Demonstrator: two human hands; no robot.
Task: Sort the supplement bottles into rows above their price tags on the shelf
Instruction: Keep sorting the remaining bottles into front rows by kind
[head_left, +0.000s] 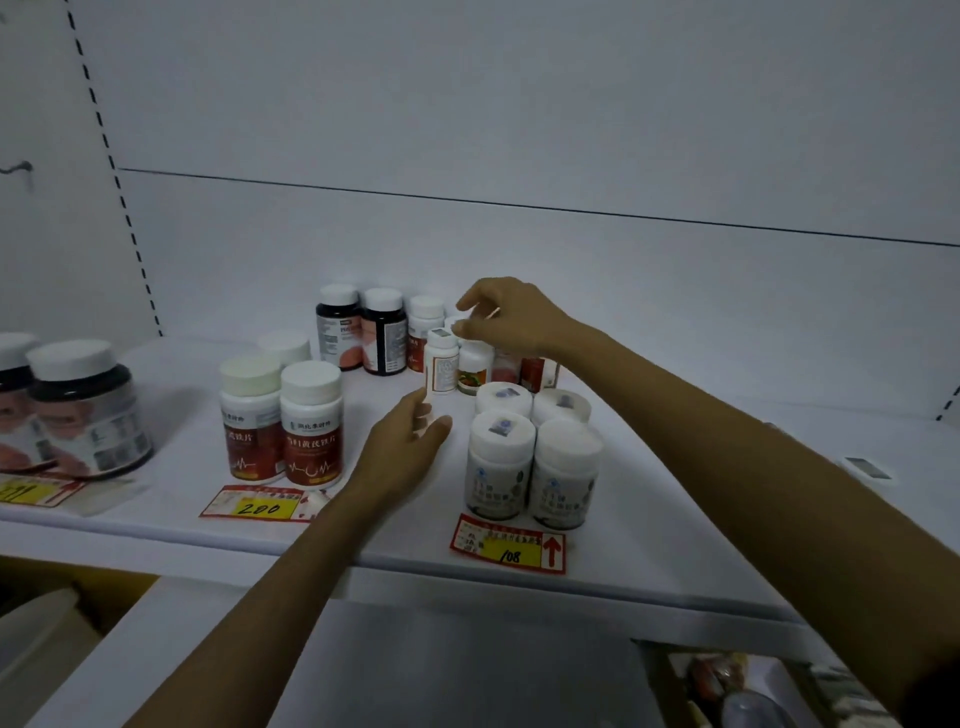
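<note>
My left hand (410, 441) grips the base of a small white bottle with an orange-edged label (441, 364), held slightly tilted in mid-shelf. My right hand (501, 317) hovers over the back cluster, thumb and forefinger pinched on a white cap (455, 319) just behind that bottle; the rest of the capped bottle is hidden. Red-label bottles (311, 426) stand in a row above the price tag marked 200 (260, 506). Several white bottles (501, 462) are grouped above the tag marked 108 (509, 545).
Two dark bottles (383, 332) and a fruit-label bottle (474, 369) stand at the back, with a red box (532, 371) under my right wrist. Large dark jars (88, 410) sit at the far left above another tag (31, 491). The white shelf's front edge (467, 582) runs below.
</note>
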